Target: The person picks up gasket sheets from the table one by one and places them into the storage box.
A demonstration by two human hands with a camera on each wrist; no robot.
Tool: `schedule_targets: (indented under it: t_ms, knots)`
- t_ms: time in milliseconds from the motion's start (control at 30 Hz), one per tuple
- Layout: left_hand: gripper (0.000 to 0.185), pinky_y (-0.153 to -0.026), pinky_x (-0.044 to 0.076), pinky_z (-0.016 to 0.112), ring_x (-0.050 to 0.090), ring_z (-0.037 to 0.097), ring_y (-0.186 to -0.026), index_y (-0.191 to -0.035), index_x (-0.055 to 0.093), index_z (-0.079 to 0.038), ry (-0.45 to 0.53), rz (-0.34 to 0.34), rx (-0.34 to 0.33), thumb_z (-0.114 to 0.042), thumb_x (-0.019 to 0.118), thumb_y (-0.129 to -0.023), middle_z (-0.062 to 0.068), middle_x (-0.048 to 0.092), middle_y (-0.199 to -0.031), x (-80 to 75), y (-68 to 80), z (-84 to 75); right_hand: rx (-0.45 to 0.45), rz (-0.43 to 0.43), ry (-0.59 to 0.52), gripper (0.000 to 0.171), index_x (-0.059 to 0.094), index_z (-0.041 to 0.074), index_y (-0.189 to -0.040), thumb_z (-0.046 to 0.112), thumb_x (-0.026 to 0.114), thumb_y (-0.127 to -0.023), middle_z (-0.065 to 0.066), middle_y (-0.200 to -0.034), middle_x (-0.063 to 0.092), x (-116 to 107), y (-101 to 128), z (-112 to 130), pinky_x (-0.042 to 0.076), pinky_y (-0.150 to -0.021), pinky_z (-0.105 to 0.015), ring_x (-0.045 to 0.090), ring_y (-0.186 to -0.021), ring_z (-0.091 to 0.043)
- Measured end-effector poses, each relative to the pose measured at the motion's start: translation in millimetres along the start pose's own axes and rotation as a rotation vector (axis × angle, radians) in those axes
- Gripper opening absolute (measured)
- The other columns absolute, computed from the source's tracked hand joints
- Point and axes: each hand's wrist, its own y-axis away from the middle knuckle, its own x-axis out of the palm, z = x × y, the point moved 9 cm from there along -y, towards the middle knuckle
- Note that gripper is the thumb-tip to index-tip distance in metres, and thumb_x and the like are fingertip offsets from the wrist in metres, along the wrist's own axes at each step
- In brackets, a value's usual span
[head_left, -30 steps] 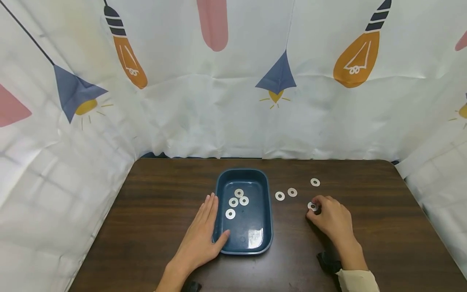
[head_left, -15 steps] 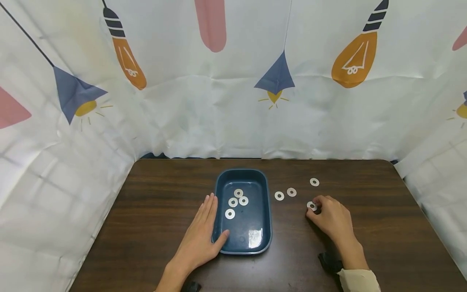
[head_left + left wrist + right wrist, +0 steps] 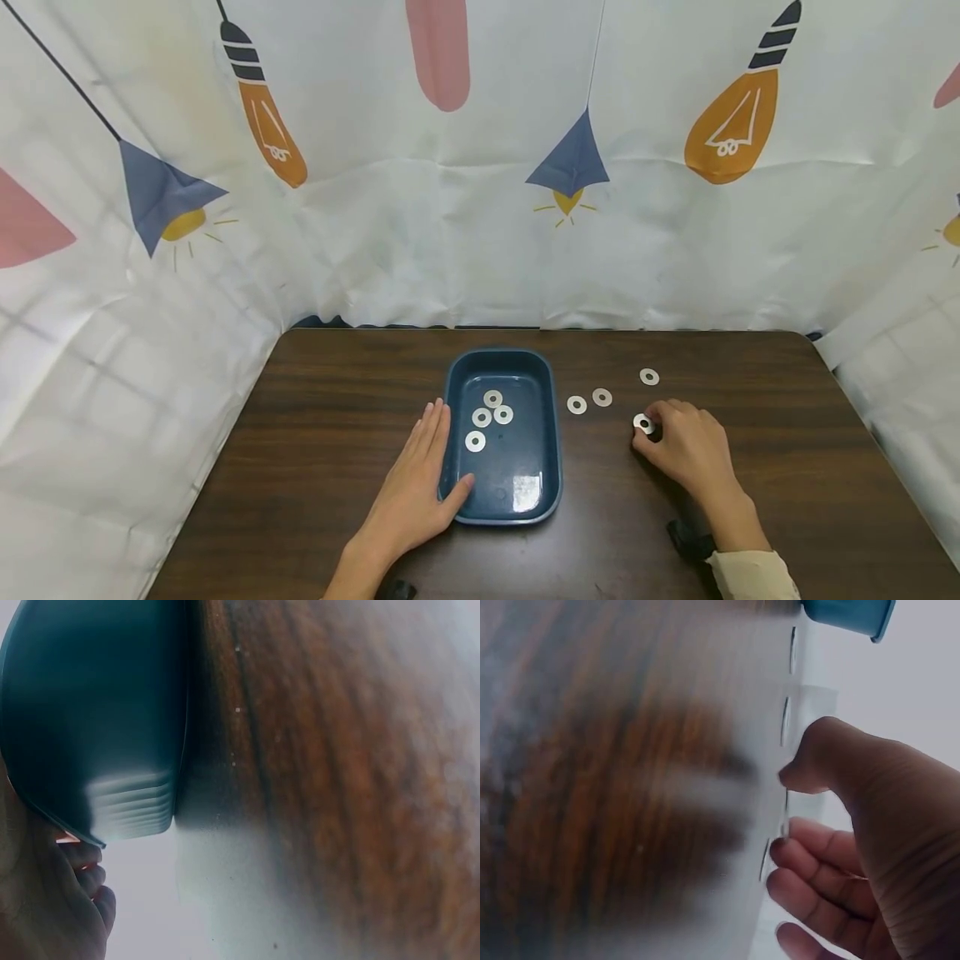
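The right hand (image 3: 686, 450) pinches a flat washer (image 3: 642, 423) at the tray's (image 3: 450, 392) 3 o'clock; being thin, it could slip onto the surface (image 3: 337, 400). The left hand (image 3: 416, 492), open-fingered, steadies the tray.

We find no words, numbers, brand marks or labels that can be read in any of the views. The cloth backdrop (image 3: 480, 208) behind the table carries only printed pictures of light bulbs and lamps, with no lettering on them. The blue tray (image 3: 551, 467) and the washers show no markings that we can make out. Both wrist views are too blurred to read anything.
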Motion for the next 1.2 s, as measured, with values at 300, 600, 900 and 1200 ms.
schedule_targets:
  t_ms: [300,600,900,1200]
  knots:
    - [0.097,-0.132,-0.008,0.016,0.012,0.024,-0.169,-0.171,0.014,-0.009,0.004,-0.029,0.014,-0.047,0.068,-0.099,0.009,0.014,-0.18,2.7,0.3,-1.7,-0.082,-0.116,-0.05,0.027,0.078,0.01,-0.097,0.029,0.084,-0.079,-0.009,-0.094,0.078,-12,2,6,0.057,-0.068,-0.051,0.069,-0.081,-0.031]
    - [0.098,-0.137,0.002,0.026,0.013,0.023,-0.169,-0.171,0.017,-0.01,-0.005,-0.035,0.001,-0.048,0.07,-0.098,0.008,0.015,-0.18,2.2,1.2,0.0,-0.186,-0.171,-0.11,0.02,0.076,0.009,-0.09,0.02,0.083,-0.075,-0.002,-0.084,0.073,-22,-4,23,0.053,-0.072,-0.044,0.064,-0.08,-0.022]
    - [0.097,-0.129,-0.013,0.011,0.01,0.023,-0.169,-0.171,0.013,-0.011,0.013,-0.012,-0.005,-0.048,0.066,-0.1,0.007,0.012,-0.181,0.8,-0.5,1.1,-0.273,-0.168,-0.057,0.02,0.075,0.011,-0.089,0.022,0.084,-0.075,-0.002,-0.085,0.076,-32,-8,44,0.058,-0.08,-0.049,0.07,-0.082,-0.026]
    - [0.098,-0.129,-0.012,0.012,0.008,0.02,-0.169,-0.172,0.012,-0.013,0.012,0.008,-0.028,-0.049,0.067,-0.099,0.003,0.009,-0.181,2.0,-0.9,2.8,-0.335,-0.173,-0.039,0.02,0.075,0.011,-0.088,0.023,0.084,-0.074,-0.002,-0.085,0.075,-39,-9,57,0.06,-0.081,-0.049,0.071,-0.084,-0.024]
